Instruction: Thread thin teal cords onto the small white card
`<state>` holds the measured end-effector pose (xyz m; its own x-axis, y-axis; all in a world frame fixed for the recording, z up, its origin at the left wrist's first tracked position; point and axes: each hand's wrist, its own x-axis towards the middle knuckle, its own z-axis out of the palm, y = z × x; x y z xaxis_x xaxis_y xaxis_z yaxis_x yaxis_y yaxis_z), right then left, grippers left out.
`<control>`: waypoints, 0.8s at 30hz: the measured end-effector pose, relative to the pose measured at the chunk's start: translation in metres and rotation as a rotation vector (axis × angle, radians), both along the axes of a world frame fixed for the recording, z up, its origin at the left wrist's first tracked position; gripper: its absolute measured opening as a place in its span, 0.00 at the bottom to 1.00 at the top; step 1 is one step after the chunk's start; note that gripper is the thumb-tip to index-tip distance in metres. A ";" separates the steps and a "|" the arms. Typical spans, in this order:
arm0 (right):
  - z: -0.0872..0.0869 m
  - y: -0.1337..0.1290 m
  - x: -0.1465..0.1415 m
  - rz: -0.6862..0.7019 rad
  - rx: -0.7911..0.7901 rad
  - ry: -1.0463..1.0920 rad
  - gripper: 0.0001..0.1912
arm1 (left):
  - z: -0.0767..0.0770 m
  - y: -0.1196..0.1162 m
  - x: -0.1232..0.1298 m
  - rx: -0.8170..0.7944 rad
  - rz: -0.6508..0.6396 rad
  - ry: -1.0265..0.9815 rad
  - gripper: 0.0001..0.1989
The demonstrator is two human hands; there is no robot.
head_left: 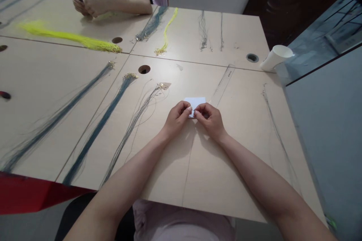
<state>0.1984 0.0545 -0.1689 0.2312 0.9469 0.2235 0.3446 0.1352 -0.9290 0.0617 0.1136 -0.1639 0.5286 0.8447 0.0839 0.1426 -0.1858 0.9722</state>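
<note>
Both hands meet over a small white card [195,101] on the wooden table [169,158]. My left hand [179,115] is closed in a pinch at the card's left side, and my right hand [209,116] pinches at its right side. Between the fingertips there is a tiny dark thing, too small to name. A thin dark line [189,169] runs from below the hands toward the table's front edge. Just behind my right hand lies a clear ruler [224,83]. To the left, a bundle of thin grey strands [132,120] ends in gold-coloured bits.
Dark blue-green bundles [98,131] lie at the left, and yellow bundles [70,37] farther back. A white paper cup [277,58] lies tilted at the right edge. Thin strands [274,124] rest at the right. Across the table sits a person [113,3] with hands together.
</note>
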 end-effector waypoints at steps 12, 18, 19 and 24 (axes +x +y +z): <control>-0.001 0.001 -0.001 -0.003 -0.009 -0.003 0.02 | 0.000 0.000 0.000 -0.042 -0.037 -0.027 0.08; -0.001 0.002 -0.001 -0.004 0.000 0.005 0.02 | 0.001 0.000 0.000 -0.051 -0.048 -0.034 0.07; -0.001 0.002 -0.001 -0.003 0.005 0.005 0.01 | 0.001 0.000 0.000 -0.050 -0.050 -0.036 0.07; -0.002 0.002 0.000 0.004 0.010 0.011 0.01 | 0.002 -0.001 0.000 -0.053 -0.057 -0.033 0.07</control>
<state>0.1979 0.0561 -0.1711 0.2303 0.9454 0.2307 0.3337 0.1460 -0.9313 0.0619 0.1131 -0.1619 0.5735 0.8172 0.0578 0.1015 -0.1408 0.9848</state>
